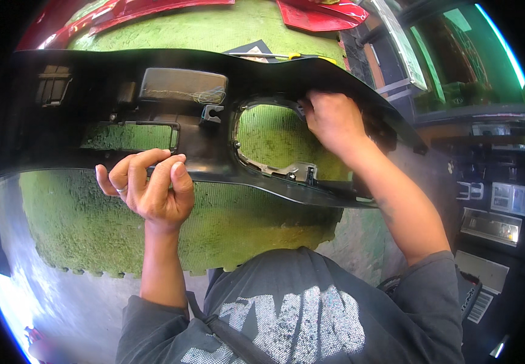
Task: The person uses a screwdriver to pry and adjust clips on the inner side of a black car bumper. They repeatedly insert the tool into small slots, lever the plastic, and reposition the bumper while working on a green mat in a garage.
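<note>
The left hand (153,188) pinches the near edge of the black car bumper (92,109); the right hand (334,121) presses closed fingers into its fog-lamp opening (274,139). Best steady that edge firmly, working gently.

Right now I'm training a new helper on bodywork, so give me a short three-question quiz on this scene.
1. True or false: the left hand holds the near edge of the black bumper.
2. Where is the right hand? A) on the red panel B) at the rim of the bumper's round opening C) on the floor
3. What green thing lies under the bumper?

Key: 1 true; 2 B; 3 the green mat.
</note>
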A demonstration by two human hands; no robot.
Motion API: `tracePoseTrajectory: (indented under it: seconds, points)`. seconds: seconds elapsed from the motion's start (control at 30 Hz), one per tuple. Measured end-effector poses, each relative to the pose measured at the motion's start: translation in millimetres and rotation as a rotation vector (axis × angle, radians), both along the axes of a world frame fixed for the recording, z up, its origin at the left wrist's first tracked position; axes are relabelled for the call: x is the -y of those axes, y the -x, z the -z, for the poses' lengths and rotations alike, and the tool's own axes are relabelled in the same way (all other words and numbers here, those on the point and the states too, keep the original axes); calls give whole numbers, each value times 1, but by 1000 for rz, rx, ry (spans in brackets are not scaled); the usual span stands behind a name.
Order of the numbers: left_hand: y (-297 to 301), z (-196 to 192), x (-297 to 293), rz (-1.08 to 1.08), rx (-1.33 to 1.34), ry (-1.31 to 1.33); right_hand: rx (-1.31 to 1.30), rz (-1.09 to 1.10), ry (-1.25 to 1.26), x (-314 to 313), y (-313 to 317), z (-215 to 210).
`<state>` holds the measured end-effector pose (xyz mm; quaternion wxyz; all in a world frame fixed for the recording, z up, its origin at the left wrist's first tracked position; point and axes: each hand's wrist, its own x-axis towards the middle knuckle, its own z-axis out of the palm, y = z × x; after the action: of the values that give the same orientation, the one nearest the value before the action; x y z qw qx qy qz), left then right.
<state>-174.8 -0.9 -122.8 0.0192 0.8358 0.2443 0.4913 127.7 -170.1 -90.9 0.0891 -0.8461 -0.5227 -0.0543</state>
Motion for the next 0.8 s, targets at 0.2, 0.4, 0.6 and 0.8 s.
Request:
tracePoseTrajectory:
  seconds: [0.2,0.4,0.6,0.8]
  points:
    - [-1,-5,2,-2,-28,18,-13,6,-44,3,-1,6]
    - [1,-7,5,0,-34,31,-31,-30,-106,5,-2,8]
    - [2,-15,6,10,-61,69,-41,-32,15,3,-3,-3]
    - [0,-16,5,16,-34,65,-132,145,48,-4,7,-7]
